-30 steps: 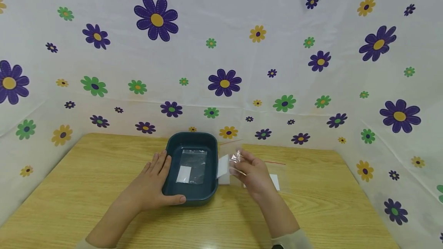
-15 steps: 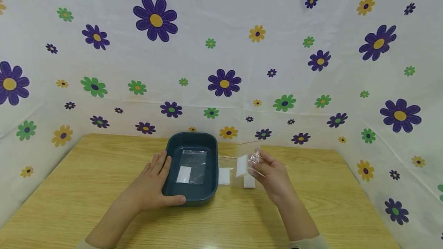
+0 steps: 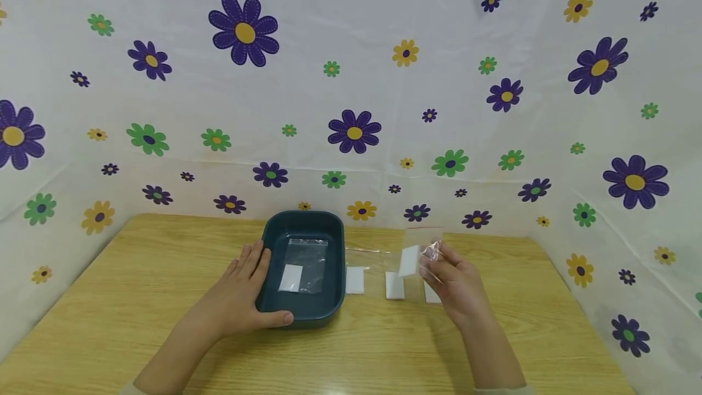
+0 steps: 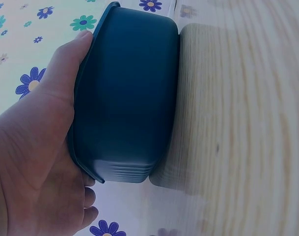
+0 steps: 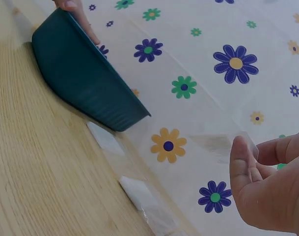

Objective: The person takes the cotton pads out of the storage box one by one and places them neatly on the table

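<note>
My left hand rests against the dark teal plastic bin, its straight fingers along the left rim and its thumb across the front edge. In the left wrist view, the bin's side wall fills the middle. Inside the bin lies a clear zip-lock bag with a white rectangular piece in it. My right hand pinches a similar clear zip-lock bag between thumb and fingers, raised above the table to the bin's right. A white piece shows in that bag too. In the right wrist view the held bag looks faint and see-through.
Right of the bin, three more white pieces in clear bags lie in a row on the wooden table; the rightmost is partly hidden behind my right hand. Behind the table hangs a white cloth with printed flowers.
My right hand has moved rightward, away from the bin, with the zip-lock bag pinched in it, uncovering bags on the table. My left hand and the bin have stayed in place.
</note>
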Tool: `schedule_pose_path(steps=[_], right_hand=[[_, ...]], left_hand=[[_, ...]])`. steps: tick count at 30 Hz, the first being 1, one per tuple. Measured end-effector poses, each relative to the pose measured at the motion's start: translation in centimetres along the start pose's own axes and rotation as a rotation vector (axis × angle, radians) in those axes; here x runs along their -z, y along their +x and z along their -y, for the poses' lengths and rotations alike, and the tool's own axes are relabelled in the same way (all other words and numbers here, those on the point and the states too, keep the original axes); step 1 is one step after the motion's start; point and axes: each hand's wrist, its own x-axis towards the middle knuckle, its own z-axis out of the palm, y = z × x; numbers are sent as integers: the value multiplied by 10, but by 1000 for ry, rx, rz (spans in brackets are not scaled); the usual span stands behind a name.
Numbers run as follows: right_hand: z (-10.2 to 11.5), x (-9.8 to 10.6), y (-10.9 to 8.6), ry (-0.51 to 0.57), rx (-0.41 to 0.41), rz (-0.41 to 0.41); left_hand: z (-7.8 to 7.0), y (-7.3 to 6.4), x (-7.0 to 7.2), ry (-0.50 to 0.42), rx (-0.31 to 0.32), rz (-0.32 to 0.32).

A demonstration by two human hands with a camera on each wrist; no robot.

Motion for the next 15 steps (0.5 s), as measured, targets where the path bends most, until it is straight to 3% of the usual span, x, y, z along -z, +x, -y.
schedule_pose_path(steps=[15], right_hand=[[16,35,0,87,-51,-95]], left_hand=[[3,2,-5,-2,3,11]])
